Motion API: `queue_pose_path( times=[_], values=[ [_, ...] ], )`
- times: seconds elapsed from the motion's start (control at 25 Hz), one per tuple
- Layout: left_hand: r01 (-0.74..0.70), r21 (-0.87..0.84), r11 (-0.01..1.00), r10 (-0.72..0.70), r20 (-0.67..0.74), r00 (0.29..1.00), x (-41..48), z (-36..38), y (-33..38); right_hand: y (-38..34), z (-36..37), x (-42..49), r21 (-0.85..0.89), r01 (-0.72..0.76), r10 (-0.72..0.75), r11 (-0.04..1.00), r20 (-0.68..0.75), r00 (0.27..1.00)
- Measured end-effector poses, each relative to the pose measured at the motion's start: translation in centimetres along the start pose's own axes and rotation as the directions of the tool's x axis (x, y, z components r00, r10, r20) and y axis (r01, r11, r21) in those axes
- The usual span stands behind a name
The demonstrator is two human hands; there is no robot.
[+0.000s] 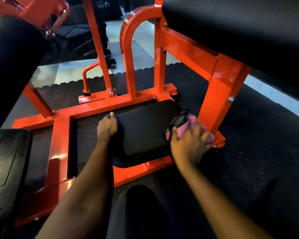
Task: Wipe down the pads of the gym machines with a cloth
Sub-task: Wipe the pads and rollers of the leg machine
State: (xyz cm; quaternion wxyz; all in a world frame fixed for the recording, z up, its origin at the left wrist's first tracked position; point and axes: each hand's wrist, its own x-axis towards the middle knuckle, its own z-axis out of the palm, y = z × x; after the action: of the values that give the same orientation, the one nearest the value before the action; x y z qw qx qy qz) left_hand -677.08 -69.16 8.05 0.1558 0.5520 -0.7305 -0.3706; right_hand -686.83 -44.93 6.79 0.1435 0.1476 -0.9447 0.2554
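The black vinyl pad (145, 128) is hemmed at right by the orange steel frame (217, 104). Its left edge is gripped by the left hand (107, 125), fingers curled; the pink cloth (192, 123) is clamped by the right hand (190, 142).

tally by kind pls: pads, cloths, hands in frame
Black pads: 3 (low pad, large pad, roller pad)
Black panel, pad or plate unclear: 1
Pink cloth: 1
Hands: 2 (left hand, right hand)
Total: 7
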Motion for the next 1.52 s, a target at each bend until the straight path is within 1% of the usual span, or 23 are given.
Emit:
queue_pose_path(
  times=[0.12,0.2,0.28,0.36,0.4,0.44,0.48,0.6,0.68,0.72,0.8,0.84,0.92,0.96,1.0,1.04,1.08,1.12,1.16,1.28,1.4,1.44,1.52],
  values=[
    [-0.011,-0.011,1.000,0.012,0.006,1.000,0.0,-0.1,-0.3,-3.4,1.5,-4.8,0.052,0.248,-0.250,0.967,0.040,0.967],
    [-0.050,-0.008,0.999,0.050,0.001,0.999,0.1,0.0,-0.9,-2.8,1.7,-4.3,0.074,0.276,-0.277,0.958,0.007,0.961],
    [-0.077,-0.027,0.997,0.077,-0.007,0.997,0.0,-0.1,-1.3,-0.1,1.5,-1.8,0.121,0.190,-0.184,0.974,-0.063,0.981],
    [-0.081,-0.064,0.995,0.081,-0.012,0.997,-0.3,-0.1,-1.2,2.7,1.5,0.5,0.184,-0.011,0.024,0.983,-0.067,0.997],
    [-0.086,-0.098,0.991,0.085,-0.014,0.996,-0.7,-0.2,-1.1,3.5,1.7,1.0,0.233,-0.080,0.096,0.969,-0.058,0.994],
    [-0.092,-0.135,0.986,0.091,-0.013,0.996,-1.1,-0.3,-1.0,3.6,2.1,0.7,0.280,-0.095,0.119,0.955,-0.072,0.990],
    [-0.108,-0.169,0.980,0.108,-0.008,0.994,-1.6,-0.5,-1.2,3.2,2.4,-0.1,0.322,-0.045,0.086,0.946,-0.114,0.990],
    [-0.170,-0.244,0.955,0.170,-0.020,0.985,-3.1,-1.6,-3.2,0.6,4.0,-4.3,0.367,0.198,-0.143,0.909,-0.170,0.975],
    [-0.210,-0.287,0.935,0.198,-0.070,0.978,-3.5,-2.8,-4.8,-0.9,4.9,-6.7,0.353,0.360,-0.311,0.864,-0.189,0.931],
    [-0.211,-0.321,0.923,0.188,-0.100,0.977,-3.7,-3.6,-5.5,-1.6,5.4,-7.9,0.331,0.453,-0.404,0.828,-0.208,0.891],
    [-0.207,-0.376,0.903,0.160,-0.153,0.975,-3.8,-5.2,-7.0,-3.9,5.4,-9.7,0.292,0.645,-0.606,0.706,-0.223,0.764],
    [-0.214,-0.393,0.894,0.153,-0.181,0.972,-4.1,-5.8,-7.6,-5.4,5.3,-10.3,0.277,0.726,-0.702,0.629,-0.198,0.684],
    [-0.231,-0.429,0.873,0.147,-0.222,0.964,-4.9,-6.9,-8.7,-7.6,5.2,-10.8,0.191,0.868,-0.866,0.459,-0.121,0.484],
    [-0.227,-0.452,0.863,0.135,-0.227,0.965,-5.5,-7.1,-9.1,-7.9,5.4,-10.7,0.120,0.919,-0.917,0.376,-0.098,0.388],
    [-0.219,-0.469,0.856,0.122,-0.227,0.966,-6.0,-7.1,-9.2,-7.5,5.7,-10.2,0.046,0.950,-0.946,0.310,-0.086,0.313],
    [-0.211,-0.474,0.855,0.112,-0.228,0.967,-6.6,-7.1,-9.2,-6.5,5.8,-9.4,-0.008,0.965,-0.962,0.264,-0.077,0.263],
    [-0.206,-0.468,0.859,0.108,-0.227,0.968,-7.0,-6.9,-9.3,-5.2,5.8,-8.5,-0.027,0.971,-0.969,0.238,-0.066,0.236],
    [-0.208,-0.453,0.867,0.113,-0.227,0.967,-7.6,-6.7,-9.0,-3.7,5.5,-7.6,-0.020,0.971,-0.970,0.237,-0.061,0.236],
    [-0.214,-0.440,0.872,0.122,-0.229,0.966,-8.0,-6.6,-8.9,-2.1,5.0,-6.6,0.002,0.965,-0.963,0.263,-0.058,0.263],
    [-0.225,-0.437,0.871,0.110,-0.272,0.956,-9.0,-6.3,-8.9,-0.2,3.2,-4.7,0.051,0.920,-0.921,0.387,-0.027,0.389],
    [-0.252,-0.444,0.860,0.076,-0.377,0.923,-9.6,-5.8,-9.4,-5.1,2.6,-5.4,0.128,0.857,-0.866,0.499,0.052,0.497],
    [-0.257,-0.442,0.860,0.059,-0.415,0.908,-9.8,-5.7,-9.5,-7.7,2.7,-5.6,0.143,0.847,-0.859,0.513,0.084,0.506],
    [-0.253,-0.430,0.867,0.045,-0.438,0.898,-10.3,-5.4,-9.1,-12.0,3.2,-4.3,0.187,0.822,-0.839,0.537,0.215,0.499]
  ],
)
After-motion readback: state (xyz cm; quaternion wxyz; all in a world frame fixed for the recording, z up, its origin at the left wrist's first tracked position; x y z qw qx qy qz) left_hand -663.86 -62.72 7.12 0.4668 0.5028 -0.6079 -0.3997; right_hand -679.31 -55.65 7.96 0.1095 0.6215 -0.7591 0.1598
